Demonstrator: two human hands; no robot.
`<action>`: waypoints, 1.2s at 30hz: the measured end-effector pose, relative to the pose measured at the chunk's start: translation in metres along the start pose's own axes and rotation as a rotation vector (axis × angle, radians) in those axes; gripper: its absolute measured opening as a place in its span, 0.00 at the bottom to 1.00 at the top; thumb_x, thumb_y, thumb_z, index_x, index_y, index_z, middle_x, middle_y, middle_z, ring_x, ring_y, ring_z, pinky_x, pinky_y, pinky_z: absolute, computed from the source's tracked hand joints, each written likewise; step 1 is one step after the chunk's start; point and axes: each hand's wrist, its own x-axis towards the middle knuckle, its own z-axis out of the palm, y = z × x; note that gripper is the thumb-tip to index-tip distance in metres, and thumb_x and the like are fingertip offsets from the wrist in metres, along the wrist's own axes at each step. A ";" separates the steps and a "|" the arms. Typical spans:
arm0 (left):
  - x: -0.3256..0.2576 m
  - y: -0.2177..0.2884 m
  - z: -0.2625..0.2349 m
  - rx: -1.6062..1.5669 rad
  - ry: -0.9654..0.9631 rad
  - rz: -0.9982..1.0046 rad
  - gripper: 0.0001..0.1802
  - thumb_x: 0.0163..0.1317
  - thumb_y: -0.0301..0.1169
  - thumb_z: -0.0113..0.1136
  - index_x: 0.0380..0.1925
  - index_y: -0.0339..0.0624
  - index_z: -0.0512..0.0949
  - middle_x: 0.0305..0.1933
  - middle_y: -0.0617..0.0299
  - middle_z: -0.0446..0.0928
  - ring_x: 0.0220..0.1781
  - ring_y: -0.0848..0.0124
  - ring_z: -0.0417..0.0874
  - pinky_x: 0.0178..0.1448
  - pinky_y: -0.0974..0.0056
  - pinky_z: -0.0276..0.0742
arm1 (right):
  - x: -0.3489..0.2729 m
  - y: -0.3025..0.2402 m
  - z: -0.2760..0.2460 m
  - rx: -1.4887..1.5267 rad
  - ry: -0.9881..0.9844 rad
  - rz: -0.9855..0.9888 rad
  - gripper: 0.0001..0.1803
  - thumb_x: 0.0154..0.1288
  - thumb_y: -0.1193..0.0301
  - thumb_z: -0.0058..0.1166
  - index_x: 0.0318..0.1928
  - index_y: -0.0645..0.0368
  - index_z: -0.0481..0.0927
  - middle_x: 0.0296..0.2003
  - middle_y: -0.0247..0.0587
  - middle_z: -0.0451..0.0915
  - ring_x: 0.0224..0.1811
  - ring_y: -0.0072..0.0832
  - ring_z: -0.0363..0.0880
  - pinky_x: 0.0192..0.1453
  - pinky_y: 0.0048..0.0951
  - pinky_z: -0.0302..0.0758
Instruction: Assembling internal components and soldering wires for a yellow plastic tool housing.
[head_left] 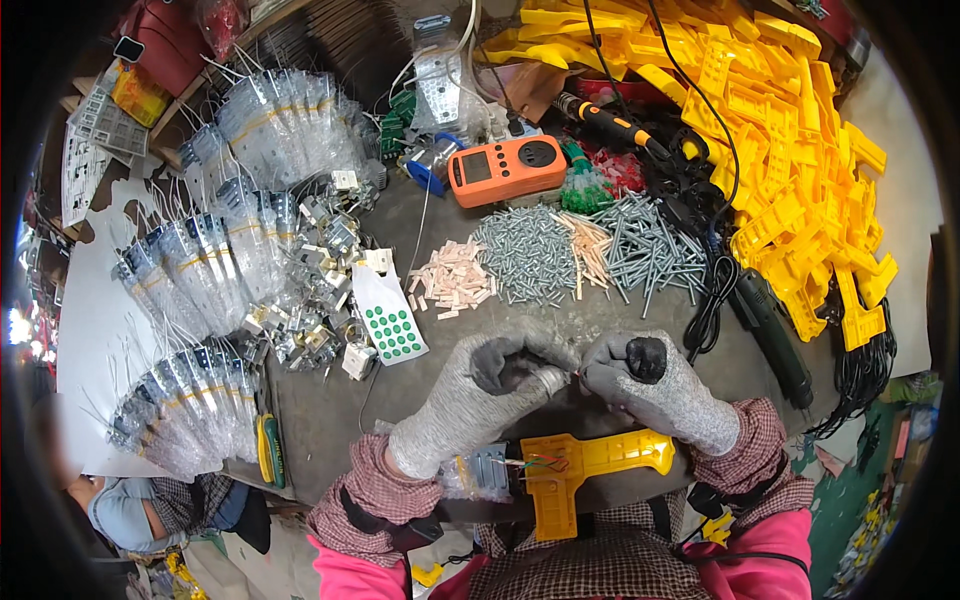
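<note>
Both hands wear grey gloves. My left hand [500,375] is curled with its thumb and fingertips pressed together near the table's front. Close beside it, my right hand [650,380] is closed in a pinch, its fingertips almost meeting the left ones. Whatever lies between the fingertips is too small to make out. Below the hands, a yellow pistol-shaped plastic housing [566,482] lies at the table edge in front of me. Thin coloured wires [545,461] run into it from a bubble-wrapped panel [480,473] on its left, partly hidden by my left forearm.
Ahead lie piles of pinkish small pieces [455,278], short screws [525,255] and long screws [655,245]. An orange meter [507,170] stands behind. Yellow housings [790,170] heap at right, near a dark electric screwdriver [770,335]. Wrapped panels [195,265] and green-yellow cutters [270,450] sit left.
</note>
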 end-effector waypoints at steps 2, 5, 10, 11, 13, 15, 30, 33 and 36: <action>0.000 0.000 0.002 0.232 -0.040 0.144 0.09 0.62 0.22 0.67 0.43 0.35 0.82 0.44 0.58 0.82 0.48 0.71 0.83 0.56 0.66 0.78 | 0.002 0.003 0.002 -0.016 0.032 -0.031 0.08 0.74 0.68 0.52 0.40 0.60 0.79 0.30 0.24 0.76 0.29 0.10 0.69 0.34 0.16 0.68; -0.003 -0.002 0.001 0.179 0.037 0.178 0.10 0.62 0.21 0.66 0.44 0.35 0.83 0.44 0.56 0.82 0.48 0.69 0.83 0.56 0.66 0.77 | 0.000 -0.003 0.000 -0.063 0.019 -0.095 0.09 0.75 0.68 0.50 0.47 0.60 0.77 0.33 0.28 0.76 0.32 0.13 0.71 0.38 0.17 0.71; 0.001 -0.008 -0.004 0.288 -0.001 0.264 0.11 0.63 0.19 0.65 0.45 0.36 0.82 0.46 0.57 0.80 0.50 0.70 0.82 0.56 0.67 0.77 | 0.006 0.004 0.001 -0.137 -0.036 -0.264 0.17 0.77 0.68 0.44 0.61 0.59 0.70 0.34 0.31 0.76 0.32 0.15 0.72 0.39 0.17 0.71; 0.001 -0.011 -0.005 0.205 -0.049 0.279 0.11 0.63 0.18 0.65 0.46 0.36 0.82 0.48 0.58 0.79 0.51 0.72 0.81 0.54 0.69 0.77 | 0.004 -0.006 0.001 -0.068 -0.021 -0.199 0.18 0.77 0.68 0.45 0.62 0.61 0.68 0.32 0.30 0.77 0.29 0.13 0.69 0.35 0.16 0.68; 0.001 -0.014 0.001 0.204 -0.051 0.289 0.12 0.64 0.19 0.64 0.47 0.36 0.82 0.48 0.58 0.79 0.51 0.72 0.81 0.54 0.69 0.77 | 0.004 -0.005 -0.006 -0.068 -0.057 -0.156 0.28 0.76 0.66 0.44 0.71 0.62 0.59 0.29 0.31 0.79 0.25 0.13 0.66 0.31 0.16 0.64; 0.000 -0.001 0.004 0.147 -0.024 0.152 0.12 0.63 0.19 0.65 0.48 0.35 0.83 0.49 0.55 0.83 0.55 0.69 0.82 0.61 0.64 0.77 | 0.004 -0.006 -0.003 -0.099 -0.101 -0.169 0.29 0.76 0.68 0.43 0.74 0.59 0.56 0.30 0.29 0.77 0.26 0.13 0.66 0.31 0.17 0.65; -0.001 -0.001 0.009 0.027 -0.061 0.038 0.11 0.64 0.20 0.65 0.47 0.35 0.82 0.51 0.57 0.81 0.56 0.71 0.81 0.60 0.64 0.77 | -0.002 -0.012 -0.014 -0.154 -0.249 -0.112 0.38 0.76 0.71 0.46 0.79 0.57 0.45 0.36 0.29 0.79 0.32 0.15 0.71 0.37 0.18 0.71; -0.003 0.000 0.004 0.035 0.060 0.099 0.09 0.64 0.20 0.64 0.44 0.35 0.81 0.49 0.58 0.80 0.55 0.72 0.80 0.60 0.65 0.76 | -0.005 -0.012 -0.013 -0.212 -0.173 -0.101 0.33 0.77 0.69 0.46 0.77 0.58 0.54 0.38 0.30 0.78 0.33 0.15 0.70 0.39 0.19 0.71; -0.001 -0.006 -0.006 0.244 0.011 0.263 0.10 0.65 0.19 0.61 0.46 0.35 0.79 0.48 0.59 0.80 0.52 0.74 0.80 0.57 0.68 0.77 | 0.003 0.002 -0.014 -0.296 -0.117 -0.196 0.28 0.78 0.69 0.45 0.74 0.59 0.60 0.38 0.31 0.77 0.35 0.16 0.71 0.42 0.21 0.72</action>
